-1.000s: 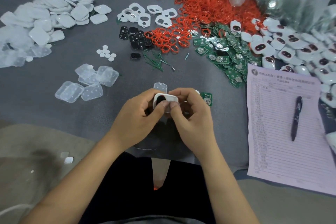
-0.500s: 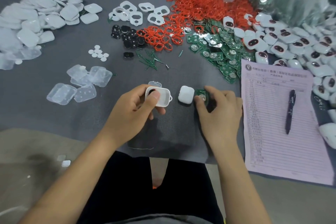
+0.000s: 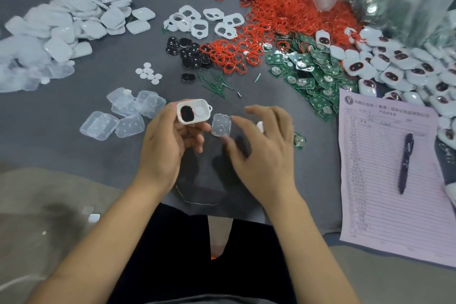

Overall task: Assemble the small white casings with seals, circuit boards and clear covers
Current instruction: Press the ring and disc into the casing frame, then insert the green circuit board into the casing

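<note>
left hand (image 3: pixel 170 138) pinching a white casing (image 3: pixel 194 111) open side up just above the grey mat (image 3: pixel 61 116), black insert and white disc sitting inside, right hand (image 3: pixel 261 140) fingers loosely spread holding nothing, clear cover (image 3: pixel 221 125) lying between both hands, lone green circuit board (image 3: pixel 299 140) just beside the right hand

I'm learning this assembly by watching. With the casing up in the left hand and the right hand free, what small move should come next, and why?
Probably the right hand closes on the clear cover lying just off its fingertips. The left hand holds the white casing open side up, with a black insert and a white disc showing inside. The circuit board lies beyond the right hand, so it may be needed first.
</note>
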`<move>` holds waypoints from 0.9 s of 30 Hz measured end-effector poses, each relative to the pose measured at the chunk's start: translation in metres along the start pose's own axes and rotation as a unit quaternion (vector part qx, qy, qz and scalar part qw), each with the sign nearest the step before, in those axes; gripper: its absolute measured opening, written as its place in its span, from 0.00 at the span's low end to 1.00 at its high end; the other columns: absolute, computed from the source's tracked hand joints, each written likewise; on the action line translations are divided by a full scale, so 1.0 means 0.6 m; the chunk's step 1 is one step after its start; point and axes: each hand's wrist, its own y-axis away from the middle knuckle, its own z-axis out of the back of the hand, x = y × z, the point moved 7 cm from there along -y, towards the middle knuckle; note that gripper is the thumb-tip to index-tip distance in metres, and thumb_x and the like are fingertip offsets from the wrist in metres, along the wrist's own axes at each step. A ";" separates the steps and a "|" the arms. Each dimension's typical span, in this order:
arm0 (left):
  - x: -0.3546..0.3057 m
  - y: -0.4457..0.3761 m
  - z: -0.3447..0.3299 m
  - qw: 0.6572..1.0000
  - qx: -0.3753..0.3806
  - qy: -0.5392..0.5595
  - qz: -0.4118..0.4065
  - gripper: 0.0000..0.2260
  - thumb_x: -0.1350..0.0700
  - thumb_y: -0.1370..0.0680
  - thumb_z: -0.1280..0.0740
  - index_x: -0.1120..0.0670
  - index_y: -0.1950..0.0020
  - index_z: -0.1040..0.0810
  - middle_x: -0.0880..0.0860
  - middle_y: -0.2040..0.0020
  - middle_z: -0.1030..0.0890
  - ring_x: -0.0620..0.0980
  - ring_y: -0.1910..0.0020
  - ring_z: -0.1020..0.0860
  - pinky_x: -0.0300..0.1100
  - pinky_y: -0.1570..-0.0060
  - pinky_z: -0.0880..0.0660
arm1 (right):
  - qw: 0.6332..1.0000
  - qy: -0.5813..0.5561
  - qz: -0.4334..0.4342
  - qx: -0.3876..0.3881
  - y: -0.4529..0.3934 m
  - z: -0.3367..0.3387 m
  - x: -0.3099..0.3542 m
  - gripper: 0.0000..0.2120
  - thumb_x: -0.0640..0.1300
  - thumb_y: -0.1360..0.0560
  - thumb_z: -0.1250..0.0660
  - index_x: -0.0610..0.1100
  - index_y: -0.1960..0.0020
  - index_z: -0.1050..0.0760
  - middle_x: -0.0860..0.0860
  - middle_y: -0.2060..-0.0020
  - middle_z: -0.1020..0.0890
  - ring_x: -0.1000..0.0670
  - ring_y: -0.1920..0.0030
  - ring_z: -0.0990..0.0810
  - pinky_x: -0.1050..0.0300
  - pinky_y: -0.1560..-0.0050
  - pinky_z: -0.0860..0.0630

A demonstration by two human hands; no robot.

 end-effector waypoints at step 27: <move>0.005 0.013 -0.017 0.988 0.123 -0.085 -0.035 0.16 0.45 0.17 0.43 0.45 0.42 0.16 0.59 0.55 0.15 0.52 0.62 0.21 0.42 0.64 0.24 | 0.791 -0.541 -0.283 -0.045 0.001 -0.023 -0.066 0.09 0.34 0.15 0.39 0.44 0.41 0.25 0.49 0.60 0.16 0.49 0.64 0.14 0.58 0.69 0.19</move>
